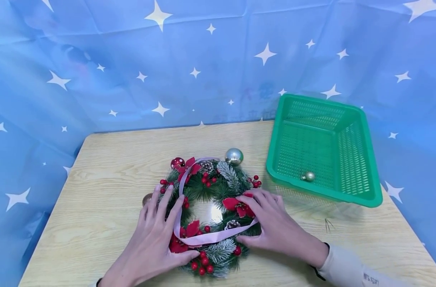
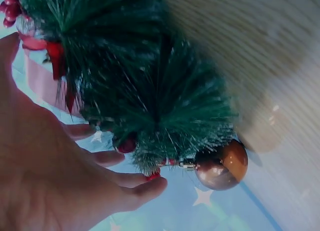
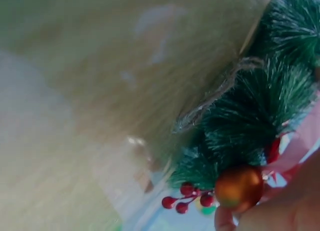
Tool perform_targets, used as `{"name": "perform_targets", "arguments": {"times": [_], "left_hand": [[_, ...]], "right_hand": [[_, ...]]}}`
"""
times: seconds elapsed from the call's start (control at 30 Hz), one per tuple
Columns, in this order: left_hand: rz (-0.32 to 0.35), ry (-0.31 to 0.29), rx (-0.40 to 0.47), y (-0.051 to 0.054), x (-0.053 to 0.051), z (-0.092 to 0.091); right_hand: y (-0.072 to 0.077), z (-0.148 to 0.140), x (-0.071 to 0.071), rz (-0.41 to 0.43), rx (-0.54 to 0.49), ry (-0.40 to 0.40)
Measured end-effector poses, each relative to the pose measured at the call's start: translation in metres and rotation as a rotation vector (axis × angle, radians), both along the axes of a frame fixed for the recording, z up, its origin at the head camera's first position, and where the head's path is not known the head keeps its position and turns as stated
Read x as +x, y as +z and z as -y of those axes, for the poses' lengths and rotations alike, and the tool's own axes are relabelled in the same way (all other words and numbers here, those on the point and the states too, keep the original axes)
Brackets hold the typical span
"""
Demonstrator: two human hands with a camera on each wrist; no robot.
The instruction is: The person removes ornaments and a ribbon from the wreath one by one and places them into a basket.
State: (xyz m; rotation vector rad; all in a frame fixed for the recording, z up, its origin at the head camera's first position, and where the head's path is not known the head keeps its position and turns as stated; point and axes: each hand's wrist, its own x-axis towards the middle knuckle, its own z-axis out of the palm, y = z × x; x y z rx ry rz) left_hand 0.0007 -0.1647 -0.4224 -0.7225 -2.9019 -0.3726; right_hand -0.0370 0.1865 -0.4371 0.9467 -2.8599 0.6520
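Observation:
A green Christmas wreath (image 1: 219,253) with red flowers, berries, pinecones and frosted sprigs lies on the table. A pale pink ribbon (image 1: 210,238) loops over its left and lower parts, one stretch running under the right hand. My left hand (image 1: 151,235) rests on the wreath's left side, fingers spread and fairly straight, thumb at the bottom. My right hand (image 1: 275,223) holds the wreath's right side with bent fingers, beside a red flower (image 1: 237,204). A brown bauble (image 2: 222,163) hangs by the left fingertips, an orange bauble (image 3: 240,188) by the right hand.
A green plastic basket (image 1: 371,153) stands at the table's right with a small silver bauble (image 1: 310,175) inside. A larger silver bauble (image 1: 233,156) sits on the wreath's far edge. Loose dark needles (image 1: 328,225) lie right of the right hand. A blue starred curtain (image 1: 218,59) hangs behind.

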Motion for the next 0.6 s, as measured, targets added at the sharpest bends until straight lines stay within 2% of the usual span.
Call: {"name": "perform_targets", "arguments": {"times": [0.2, 0.4, 0.6], "left_hand": [[-0.008, -0.027, -0.011, -0.004, -0.002, 0.0], [-0.043, -0.086, 0.018, -0.006, -0.006, 0.004], [-0.012, -0.114, 0.018, -0.005, -0.012, 0.008]], "right_hand": [[-0.001, 0.002, 0.004, -0.018, -0.01, -0.011], [0.006, -0.004, 0.003, 0.043, -0.059, 0.004], [0.018, -0.012, -0.001, 0.082, -0.132, 0.051]]}}
